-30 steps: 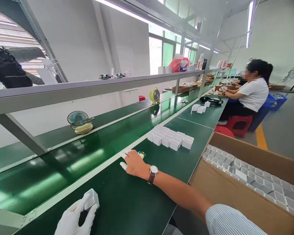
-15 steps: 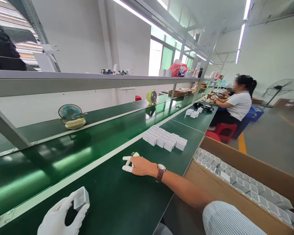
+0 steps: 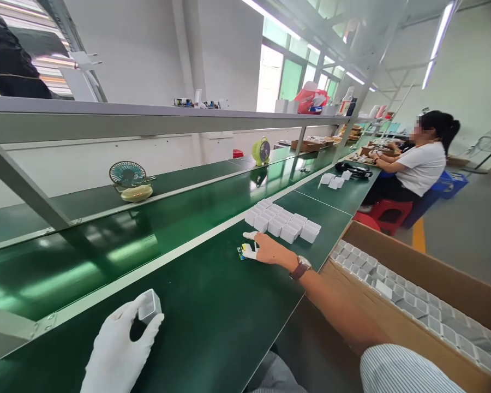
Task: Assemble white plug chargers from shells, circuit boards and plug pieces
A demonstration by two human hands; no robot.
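My left hand (image 3: pixel 125 338), in a white glove, holds a small white open-topped plastic box (image 3: pixel 149 307) between thumb and fingers, above the green bench. White finger covers are on the fingertips of my right hand (image 3: pixel 272 250), and a watch is on its wrist. Its thumb and forefinger are apart. At the thumb tip is a small circuit board (image 3: pixel 241 251) with a yellow part, partly covered by the thumb. Just beyond that hand, a group of similar white boxes (image 3: pixel 288 233) stands in rows on the bench.
A cardboard carton (image 3: pixel 396 240) filled with white boxes is at the bench's right side. A small fan (image 3: pixel 127 173) and a yellow-green fan (image 3: pixel 261 152) stand beyond the conveyor belt (image 3: pixel 188 222). A shelf (image 3: pixel 163 115) runs overhead. Further along sits a co-worker (image 3: pixel 423 164).
My right hand has moved right and forward, nearer the rows of boxes, and more of the circuit board shows beside its thumb. My left hand still holds its box. The view has shifted slightly.
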